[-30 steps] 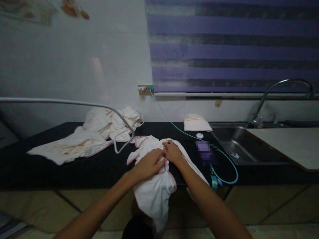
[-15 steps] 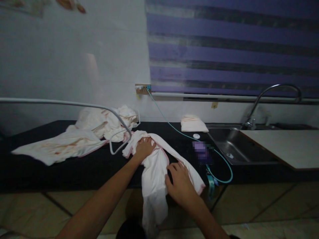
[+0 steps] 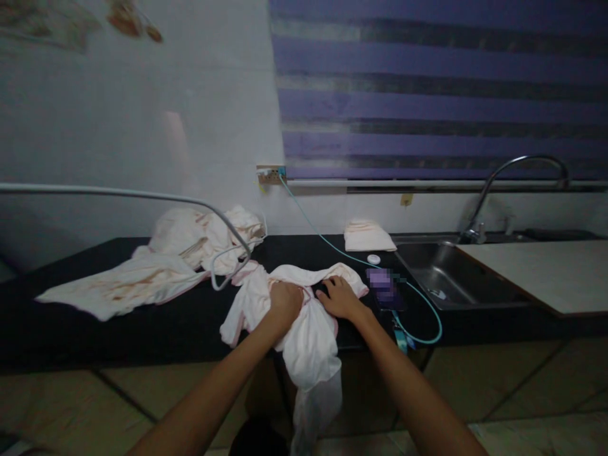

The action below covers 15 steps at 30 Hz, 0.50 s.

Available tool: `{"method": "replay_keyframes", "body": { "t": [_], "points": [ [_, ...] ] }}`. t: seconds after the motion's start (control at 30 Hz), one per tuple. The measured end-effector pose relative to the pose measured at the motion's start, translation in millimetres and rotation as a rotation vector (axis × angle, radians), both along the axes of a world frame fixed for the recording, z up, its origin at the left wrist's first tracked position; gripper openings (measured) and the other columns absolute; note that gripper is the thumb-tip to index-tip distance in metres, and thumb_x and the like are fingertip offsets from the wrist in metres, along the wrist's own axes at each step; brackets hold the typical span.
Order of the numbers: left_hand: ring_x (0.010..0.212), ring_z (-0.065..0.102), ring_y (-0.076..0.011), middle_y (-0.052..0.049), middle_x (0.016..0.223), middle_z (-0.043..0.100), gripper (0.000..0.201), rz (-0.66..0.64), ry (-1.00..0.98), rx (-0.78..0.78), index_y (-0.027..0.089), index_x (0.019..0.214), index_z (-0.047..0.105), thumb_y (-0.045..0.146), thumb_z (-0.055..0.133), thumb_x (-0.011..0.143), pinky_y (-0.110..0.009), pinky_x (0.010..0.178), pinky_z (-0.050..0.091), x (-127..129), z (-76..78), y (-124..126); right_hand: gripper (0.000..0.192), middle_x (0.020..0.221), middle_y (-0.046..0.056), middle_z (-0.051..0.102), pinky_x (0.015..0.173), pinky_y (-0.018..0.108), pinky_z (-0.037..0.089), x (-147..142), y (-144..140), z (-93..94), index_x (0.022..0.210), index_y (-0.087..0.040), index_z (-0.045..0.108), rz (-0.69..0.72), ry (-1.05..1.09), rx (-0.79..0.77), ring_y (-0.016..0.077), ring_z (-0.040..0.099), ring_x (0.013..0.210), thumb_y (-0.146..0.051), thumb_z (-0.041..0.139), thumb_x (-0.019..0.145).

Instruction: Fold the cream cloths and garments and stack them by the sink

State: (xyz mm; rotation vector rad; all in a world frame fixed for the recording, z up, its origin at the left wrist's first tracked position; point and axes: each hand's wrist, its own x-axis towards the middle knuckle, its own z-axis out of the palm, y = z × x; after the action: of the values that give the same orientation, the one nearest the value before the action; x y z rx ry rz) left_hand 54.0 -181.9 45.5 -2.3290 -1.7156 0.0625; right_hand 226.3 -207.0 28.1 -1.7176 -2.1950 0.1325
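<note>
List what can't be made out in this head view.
All in the head view:
Left hand: its own back hides the fingers' tips.
Purple item: pixelation hides its detail.
Pale rod: one end cut off by the left edge.
Wall decoration: blurred, cut off by the top edge.

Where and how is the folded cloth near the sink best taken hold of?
The folded cloth is probably best taken by its front edge, from the near side: it lies flat on the black countertop, that edge faces the camera, the wall is close behind, and the sink is just right.
</note>
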Motion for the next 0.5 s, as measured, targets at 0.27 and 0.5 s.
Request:
{"method": "replay_keyframes", "body": {
  "t": [0.27,0.5],
  "points": [
    [0.101,0.074,-0.0368,-0.027,0.099,0.075,0.04,-0.082,0.021,-0.048,0.002,0.104,0.078,0.0,0.04,0.091,-0.045,0.08,0.057,8.1,0.9,-20.5,0.042,0.146,0.024,0.057,0.115,0.05,0.032,-33.1,2.5,-5.6,0.134,-0.01,0.063,-0.164,-0.033,0.054,0.035,0.05,0.136,-0.034,0.049,0.103],
    [0.097,0.073,-0.0374,-0.027,0.097,0.075,0.028,-0.122,-0.006,-0.059,0.002,0.1,0.078,0.011,0.052,0.092,-0.047,0.084,0.057,12.3,4.1,-3.0,0.038,0.137,0.017,0.064,0.117,0.051,0.029,-35.7,-27.8,-7.4,0.131,-0.015,0.064,-0.114,-0.031,0.064,0.0301,0.055,0.129,-0.031,0.04,0.106]
  ]
}}
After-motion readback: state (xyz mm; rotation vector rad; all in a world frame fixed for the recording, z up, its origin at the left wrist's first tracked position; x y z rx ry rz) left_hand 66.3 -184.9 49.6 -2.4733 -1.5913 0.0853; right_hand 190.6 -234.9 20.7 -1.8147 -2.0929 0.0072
